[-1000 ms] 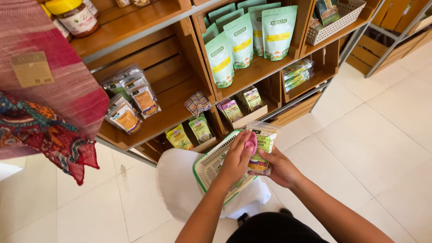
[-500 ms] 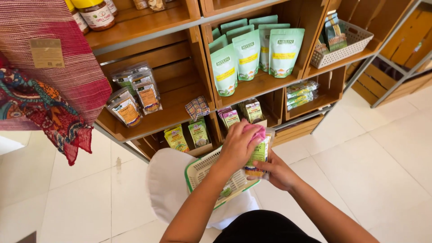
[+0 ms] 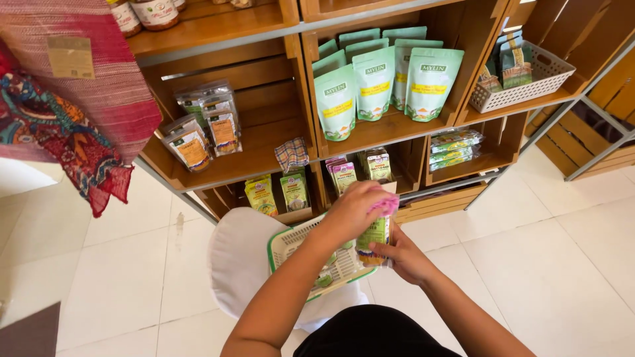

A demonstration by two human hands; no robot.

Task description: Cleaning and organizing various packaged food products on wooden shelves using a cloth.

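Green-rimmed and made of white plastic mesh, a small shopping basket (image 3: 297, 254) rests over a white rounded stool or seat (image 3: 238, 264) in front of the wooden shelving (image 3: 264, 142), and both hands are busy at its right end. The left hand (image 3: 350, 211) comes down from above with its fingers curled around a pink cloth or pad (image 3: 385, 203), pressed to the top of a clear pouch with a green and yellow label (image 3: 376, 237); the right hand (image 3: 407, 258) supports that pouch from below and the side, fingers closed on its lower edge. The pouch stands upright just at the basket's right rim, touching or nearly touching it; whether it is partly inside the basket I cannot tell. At least one more small green packet (image 3: 324, 279) lies in the basket, so some of the goods appear to be gathered there already. On the low shelf behind, similar pouches (image 3: 294, 192) stand in a row, which suggests, as a judgement, that the handling of packets is partway through: one is in hand, some are in the basket, several stay on the shelf. Higher up, tall pale green stand-up bags (image 3: 374, 86), clear packets of dried goods (image 3: 205, 125) and a white plastic basket of sachets (image 3: 522, 82) sit untouched, and a red woven cloth (image 3: 99, 86) hangs at the left.
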